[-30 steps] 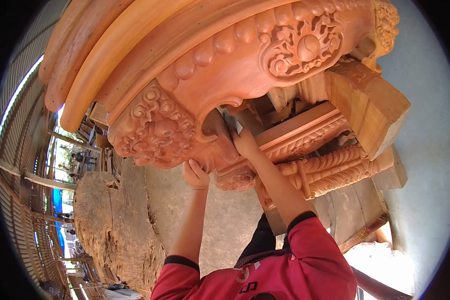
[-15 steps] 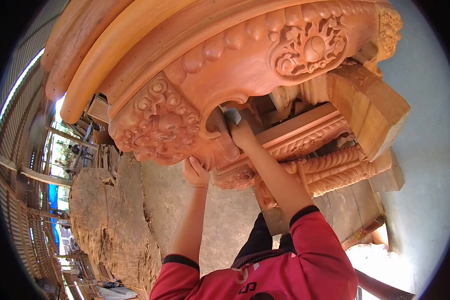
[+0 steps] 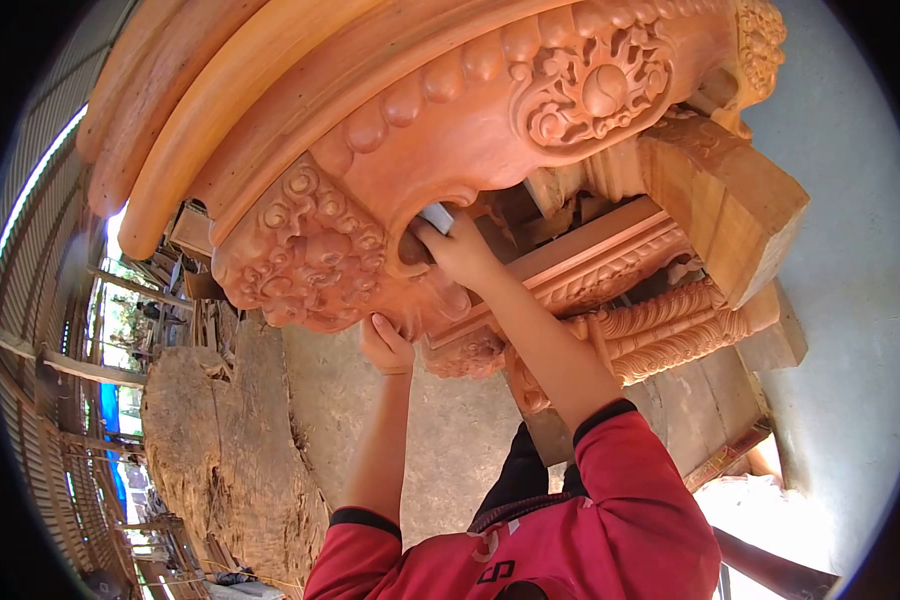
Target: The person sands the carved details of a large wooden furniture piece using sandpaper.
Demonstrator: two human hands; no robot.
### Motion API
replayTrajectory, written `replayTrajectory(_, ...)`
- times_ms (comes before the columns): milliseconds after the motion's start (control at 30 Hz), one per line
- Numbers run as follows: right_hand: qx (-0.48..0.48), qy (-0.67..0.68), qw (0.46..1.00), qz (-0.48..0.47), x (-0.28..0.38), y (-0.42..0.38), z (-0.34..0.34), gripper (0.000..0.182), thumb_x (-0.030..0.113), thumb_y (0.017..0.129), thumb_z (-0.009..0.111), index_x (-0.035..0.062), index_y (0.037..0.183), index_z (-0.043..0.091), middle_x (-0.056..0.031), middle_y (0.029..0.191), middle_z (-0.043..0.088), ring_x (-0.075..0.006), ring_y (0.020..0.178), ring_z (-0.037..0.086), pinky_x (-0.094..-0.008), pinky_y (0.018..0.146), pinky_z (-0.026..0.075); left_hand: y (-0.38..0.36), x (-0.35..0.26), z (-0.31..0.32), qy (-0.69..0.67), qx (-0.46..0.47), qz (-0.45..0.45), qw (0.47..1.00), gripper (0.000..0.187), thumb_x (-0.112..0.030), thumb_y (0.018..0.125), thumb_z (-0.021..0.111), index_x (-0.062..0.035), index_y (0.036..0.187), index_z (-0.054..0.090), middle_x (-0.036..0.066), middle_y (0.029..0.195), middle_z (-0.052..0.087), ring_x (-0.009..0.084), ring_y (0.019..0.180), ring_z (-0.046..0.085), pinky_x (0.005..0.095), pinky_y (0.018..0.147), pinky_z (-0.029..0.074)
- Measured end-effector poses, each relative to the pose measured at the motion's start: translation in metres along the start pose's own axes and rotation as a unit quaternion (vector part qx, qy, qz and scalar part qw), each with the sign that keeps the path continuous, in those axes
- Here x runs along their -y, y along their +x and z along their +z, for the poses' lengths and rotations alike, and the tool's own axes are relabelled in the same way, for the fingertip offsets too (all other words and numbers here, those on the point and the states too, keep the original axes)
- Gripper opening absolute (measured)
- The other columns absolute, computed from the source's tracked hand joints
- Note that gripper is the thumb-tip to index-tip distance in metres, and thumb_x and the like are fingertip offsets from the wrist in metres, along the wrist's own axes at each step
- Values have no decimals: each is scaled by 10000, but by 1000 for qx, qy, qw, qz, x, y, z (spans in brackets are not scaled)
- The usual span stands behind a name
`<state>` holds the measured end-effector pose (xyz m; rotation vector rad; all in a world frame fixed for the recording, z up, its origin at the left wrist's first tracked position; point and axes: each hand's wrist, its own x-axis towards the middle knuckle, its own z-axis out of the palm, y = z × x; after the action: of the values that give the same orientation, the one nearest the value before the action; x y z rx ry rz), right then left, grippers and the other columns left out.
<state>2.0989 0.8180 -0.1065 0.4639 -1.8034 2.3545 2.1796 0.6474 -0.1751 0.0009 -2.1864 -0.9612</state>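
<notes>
A large carved reddish-brown wooden piece [image 3: 420, 165] fills the upper middle, with a scrollwork block [image 3: 315, 255] at its lower left corner. My right hand [image 3: 460, 255] reaches into the curved recess beside that block. Between its fingers is a flat, pale grey folded piece that looks like sandpaper [image 3: 436, 217], pressed near the recess's inner edge; the fingertips are partly hidden. Below the block, my left hand [image 3: 386, 346] grips the bottom edge of the carving, one digit showing in front and the other fingers mostly hidden.
Beneath the carving lie a moulded wooden rail [image 3: 610, 260] and a rope-twisted carved piece [image 3: 660, 335]. A thick squared timber [image 3: 740, 210] juts out at right, near a blue-grey wall [image 3: 850, 300]. A big rough wood slab [image 3: 220, 440] stands at left.
My right hand has moved left and slightly up inside the recess with the grey piece, which now shows at a different angle. My left hand stays at the bottom edge. The view has shifted slightly.
</notes>
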Motion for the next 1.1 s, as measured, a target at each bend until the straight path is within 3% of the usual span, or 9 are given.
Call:
replayTrajectory(167, 24, 0, 999, -29, 9, -1, -2, 301, 222, 861, 531, -27, 1028, 563, -171, 913, 627, -244, 866, 604, -340, 737, 449, -1, -2, -2, 23, 6, -43, 999, 418, -310, 916, 326, 45, 967, 539, 216, 830, 602, 356, 737, 577, 368, 644, 441)
replayTrajectory(267, 20, 18, 992, -124, 21, -39, -6, 333, 248, 875, 528, -31, 1053, 556, -179, 950, 622, -252, 882, 604, -338, 746, 449, 3, 5, 6, -3, -56, 31, 998, 383, -289, 907, 356, 38, 934, 555, 222, 763, 581, 396, 687, 556, 418, 584, 421)
replayTrajectory(500, 11, -145, 989, 12, 8, 0, -4, 360, 301, 868, 529, -45, 961, 566, -247, 895, 609, -366, 900, 588, -387, 718, 449, -3, 1, 0, 34, -32, -37, 998, 341, -260, 887, 377, 18, 957, 562, 225, 779, 576, 425, 712, 552, 438, 592, 424)
replayTrajectory(700, 77, -167, 983, 3, 34, -29, -16, 323, 244, 881, 517, -50, 1006, 563, -228, 907, 612, -334, 869, 599, -367, 740, 454, 1, -1, -3, 5, -53, -6, 999, 321, -245, 883, 375, -2, 961, 569, 230, 798, 577, 437, 730, 543, 448, 600, 425)
replayTrajectory(767, 77, -103, 989, -69, 45, -51, -18, 240, 151, 906, 493, -47, 1029, 549, -122, 951, 597, -156, 897, 538, -301, 792, 426, 2, -2, -2, 3, -71, 35, 997, 315, -243, 885, 372, -8, 957, 570, 228, 797, 579, 431, 726, 545, 446, 598, 424)
replayTrajectory(900, 63, -194, 978, -42, 45, -32, -19, 248, 162, 908, 487, -55, 1013, 546, -111, 901, 604, -167, 843, 536, -297, 778, 425, -9, 13, -2, 35, -8, -71, 997, 304, -239, 886, 373, -15, 942, 571, 219, 809, 582, 424, 735, 547, 441, 604, 425)
replayTrajectory(1033, 57, -194, 979, -14, 24, -11, -11, 204, 147, 897, 493, -49, 924, 540, -105, 817, 578, -179, 754, 512, -324, 690, 415, -3, 3, -4, 28, -26, -20, 999, 277, -221, 885, 378, -24, 936, 566, 210, 830, 583, 420, 738, 548, 445, 612, 430)
replayTrajectory(1067, 51, -179, 982, -44, 32, -19, -11, 256, 160, 883, 506, -55, 1013, 555, -204, 892, 613, -296, 832, 595, -343, 747, 444, 0, 0, -4, 19, -40, 6, 999, 269, -215, 885, 378, -27, 935, 564, 207, 837, 582, 419, 740, 548, 447, 614, 431)
replayTrajectory(1100, 58, -181, 981, -48, 38, -30, -12, 256, 160, 883, 506, -55, 1013, 555, -204, 892, 613, -296, 832, 595, -343, 747, 444, 1, 1, -5, 18, -48, 4, 999, 269, -215, 885, 378, -27, 935, 564, 207, 837, 582, 419, 740, 548, 447, 614, 431)
